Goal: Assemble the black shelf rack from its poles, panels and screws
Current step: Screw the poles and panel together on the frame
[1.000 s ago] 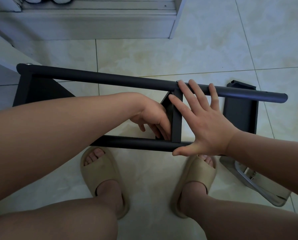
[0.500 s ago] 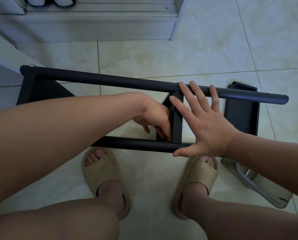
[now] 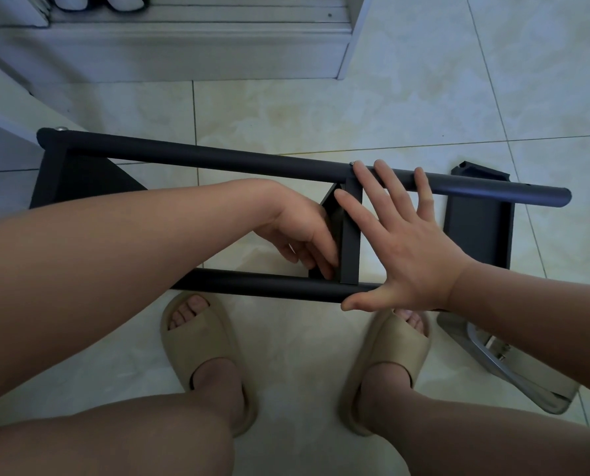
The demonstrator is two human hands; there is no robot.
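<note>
The half-built black metal shelf rack lies on its side on the pale tiled floor [image 3: 321,111], just beyond the person's feet. Its long far round black pole [image 3: 218,159] and shorter near round black pole [image 3: 259,285] are bridged by a narrow flat black middle panel [image 3: 350,242]. The right hand [image 3: 403,245] lies released and flat, fingers spread over the panel and far pole and thumb on the near pole. It presses rather than grasps. The left hand [image 3: 297,231] reaches in from the left with fingers curled down against the panel's left face; whether it grasps a screw there I cannot tell. The step looks like seating and fastening this panel. To do it well, the flat palm should hold both poles square to the panel so the holes stay lined up, next to the small silver screw head [image 3: 352,163] on the far pole. The left fingers should start any screw straight before tightening. A spare flat black panel [image 3: 475,231] waits at far right.
</note>
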